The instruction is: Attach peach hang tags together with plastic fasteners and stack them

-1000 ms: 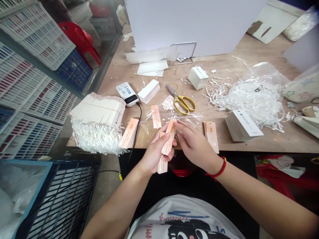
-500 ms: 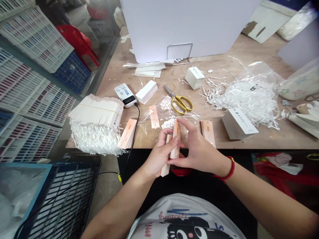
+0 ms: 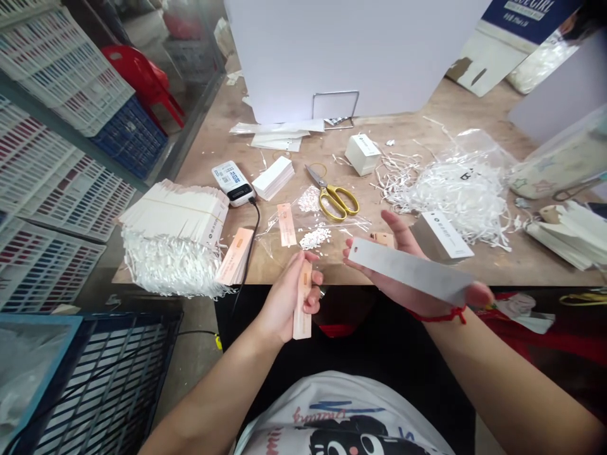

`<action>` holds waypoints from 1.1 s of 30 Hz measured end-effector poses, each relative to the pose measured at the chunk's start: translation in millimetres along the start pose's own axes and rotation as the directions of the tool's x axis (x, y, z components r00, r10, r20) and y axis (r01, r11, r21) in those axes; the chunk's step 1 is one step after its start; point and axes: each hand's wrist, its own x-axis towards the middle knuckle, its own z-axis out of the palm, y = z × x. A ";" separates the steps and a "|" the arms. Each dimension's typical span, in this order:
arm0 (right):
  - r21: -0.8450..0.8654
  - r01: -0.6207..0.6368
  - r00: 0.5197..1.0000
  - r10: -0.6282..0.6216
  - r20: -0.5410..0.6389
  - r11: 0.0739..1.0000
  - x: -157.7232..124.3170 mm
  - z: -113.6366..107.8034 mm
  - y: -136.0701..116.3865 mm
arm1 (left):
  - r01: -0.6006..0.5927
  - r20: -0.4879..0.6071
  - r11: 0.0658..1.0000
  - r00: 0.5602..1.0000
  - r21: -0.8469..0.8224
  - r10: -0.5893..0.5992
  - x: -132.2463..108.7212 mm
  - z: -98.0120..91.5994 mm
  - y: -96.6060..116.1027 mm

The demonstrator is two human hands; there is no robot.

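My left hand [image 3: 279,300] is closed around a narrow stack of peach hang tags [image 3: 303,303], held upright just off the table's front edge. To the right, my right hand [image 3: 412,297] is turned palm up and holds a long pale-grey hang tag [image 3: 408,265] with a small hole at one end. The tag lies across the palm, its far end against a fingertip. Beyond the hands, small white pieces [image 3: 315,237] lie in a loose heap beside a single peach tag [image 3: 286,225]. More peach tags [image 3: 382,239] are partly hidden behind my right hand.
Gold-handled scissors [image 3: 337,201] lie mid-table. On the left are a banded stack of strung tags [image 3: 175,221], a white device [image 3: 232,182] with a black cable, and fanned peach tags [image 3: 234,256]. A bag of white strings [image 3: 467,189] and a card block [image 3: 443,234] are right.
My hands have moved apart. The right hand has gone right and turned palm up with a grey tag across it, while the left keeps a peach stack. The view has shifted slightly.
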 end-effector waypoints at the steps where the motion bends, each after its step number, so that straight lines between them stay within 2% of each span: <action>1: -0.062 -0.014 1.000 0.014 -0.005 0.998 -0.6 -2.5 -6.3 | 0.022 -0.003 0.998 1.000 -0.062 -0.022 0.5 -2.5 2.0; 2: -0.190 -0.042 0.999 0.042 -0.003 0.981 -1.2 -5.6 -14.4 | 0.027 -0.011 0.994 1.000 -0.105 -0.028 0.3 -4.4 4.5; 3: -0.370 -0.073 0.997 0.079 -0.001 0.926 -2.0 -9.3 -23.5 | 0.012 -0.032 0.992 0.999 -0.128 -0.016 -0.4 -5.8 7.4; 4: -0.572 -0.090 0.994 0.105 -0.005 0.815 -2.7 -13.6 -32.7 | -0.017 -0.062 0.991 0.998 -0.135 0.008 -1.5 -6.6 10.4; 5: -0.758 -0.091 0.993 0.118 -0.019 0.646 -3.3 -18.0 -41.1 | -0.050 -0.097 0.990 0.995 -0.131 0.037 -2.9 -7.1 13.5; 6: -0.896 -0.088 0.992 0.119 -0.039 0.435 -3.7 -22.4 -47.9 | -0.080 -0.131 0.989 0.989 -0.122 0.064 -4.2 -7.2 16.4; 8: -0.996 -0.081 0.989 0.125 -0.076 0.031 -3.5 -29.9 -55.1 | -0.114 -0.178 0.988 0.980 -0.103 0.095 -6.4 -7.5 20.8; 9: -0.991 -0.073 0.986 0.139 -0.088 -0.110 -2.8 -32.6 -55.5 | -0.122 -0.189 0.988 0.977 -0.097 0.102 -7.0 -7.8 22.0; 10: -0.978 -0.056 0.982 0.164 -0.089 -0.201 -1.8 -34.5 -54.2 | -0.128 -0.195 0.987 0.975 -0.095 0.107 -7.3 -8.3 22.6; 11: -0.969 -0.028 0.977 0.199 -0.079 -0.247 -0.4 -35.7 -51.6 | -0.131 -0.196 0.986 0.974 -0.098 0.110 -7.3 -8.9 22.5; 14: -0.960 0.071 0.958 0.285 -0.010 -0.271 4.0 -36.9 -40.6 | -0.122 -0.185 0.983 0.978 -0.138 0.095 -6.3 -10.9 19.6; 18: -0.949 0.137 0.936 0.350 0.031 -0.284 4.9 -42.7 -26.1 | -0.082 -0.188 0.973 0.981 -0.215 0.041 -6.0 -12.6 14.8; 22: -0.956 0.120 0.946 0.323 0.029 -0.266 0.3 -52.4 -18.3 | -0.008 -0.144 0.963 0.989 -0.269 -0.032 -8.5 -13.3 11.9; 24: -0.970 0.097 0.963 0.268 0.035 -0.222 0.2 -47.8 -19.3 | 0.030 -0.096 0.958 0.994 -0.284 -0.060 -9.6 -13.4 10.2; 26: -0.988 0.112 0.970 0.229 0.085 -0.107 3.1 -31.2 -22.2 | 0.049 -0.054 0.956 0.996 -0.289 -0.068 -10.2 -12.6 7.7; 30: -0.932 0.237 0.939 0.181 0.292 0.275 13.9 24.4 -20.3 | 0.063 0.046 0.956 0.998 -0.287 -0.052 -10.2 -6.9 0.8; 33: -0.876 0.244 0.937 0.132 0.324 0.416 21.2 56.0 -9.2 | 0.066 0.107 0.956 0.994 -0.287 -0.036 -11.4 -0.4 -2.3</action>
